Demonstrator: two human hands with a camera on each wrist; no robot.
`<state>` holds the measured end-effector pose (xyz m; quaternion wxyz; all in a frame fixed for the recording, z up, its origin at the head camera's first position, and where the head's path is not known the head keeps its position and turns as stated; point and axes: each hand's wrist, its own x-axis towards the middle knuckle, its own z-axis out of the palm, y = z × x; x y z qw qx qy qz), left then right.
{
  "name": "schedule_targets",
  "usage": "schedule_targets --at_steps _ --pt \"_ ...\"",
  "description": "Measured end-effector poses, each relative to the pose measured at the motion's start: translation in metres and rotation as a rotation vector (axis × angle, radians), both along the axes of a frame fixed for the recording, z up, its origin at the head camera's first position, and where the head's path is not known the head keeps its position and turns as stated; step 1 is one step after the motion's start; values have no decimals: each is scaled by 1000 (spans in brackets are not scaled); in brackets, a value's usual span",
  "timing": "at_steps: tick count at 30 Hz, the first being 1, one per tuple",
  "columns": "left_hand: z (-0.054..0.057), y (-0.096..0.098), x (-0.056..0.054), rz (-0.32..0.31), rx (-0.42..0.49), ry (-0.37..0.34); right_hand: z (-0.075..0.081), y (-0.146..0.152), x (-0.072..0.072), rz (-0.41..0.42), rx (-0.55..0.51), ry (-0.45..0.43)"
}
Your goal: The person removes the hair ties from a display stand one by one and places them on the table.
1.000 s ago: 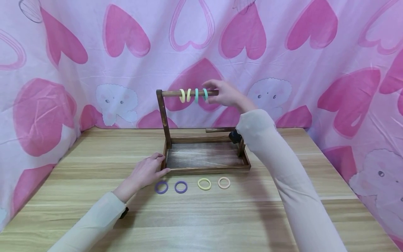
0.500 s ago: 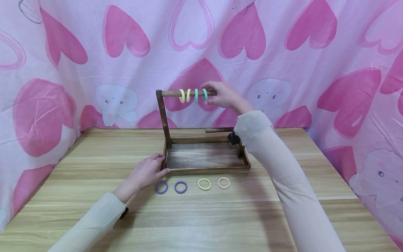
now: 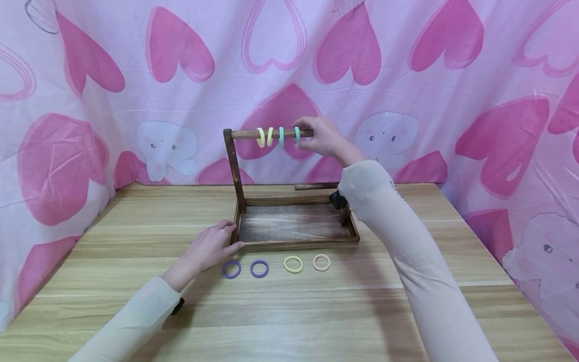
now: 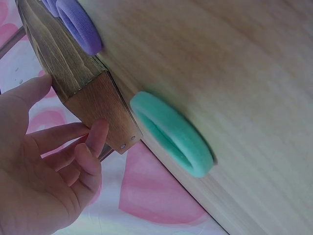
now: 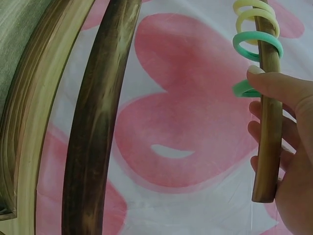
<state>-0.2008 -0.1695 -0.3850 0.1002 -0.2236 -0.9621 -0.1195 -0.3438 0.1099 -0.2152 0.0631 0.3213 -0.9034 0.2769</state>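
Observation:
A dark wooden stand has a tray base and a high crossbar. On that bar hang two yellow hair ties and a green hair tie. My right hand is at the bar's free end, thumb and fingers pinching another green hair tie that loops the bar. With thumb and fingertips, my left hand grips the tray's front left corner. Close to it on the table, a green hair tie shows only in the left wrist view.
In front of the tray lie two purple hair ties, a yellow one and a peach one. Behind the tray a lower wooden bar runs partly hidden by my right sleeve. A pink heart-print cloth hangs behind the table.
My right hand and the green hair tie it pinches have shifted slightly right along the bar in the last half second. My left hand stays at the tray corner.

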Motion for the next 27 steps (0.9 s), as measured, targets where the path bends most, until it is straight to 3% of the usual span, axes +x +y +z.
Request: schedule_targets --at_steps 13,22,27 --pt "1 0 0 -1 -3 1 -5 21 0 -12 -83 -9" --pt "1 0 0 -2 -7 -4 -9 32 -1 -12 -134 41" --pt "1 0 1 1 -10 -10 -9 37 0 -13 -178 7"
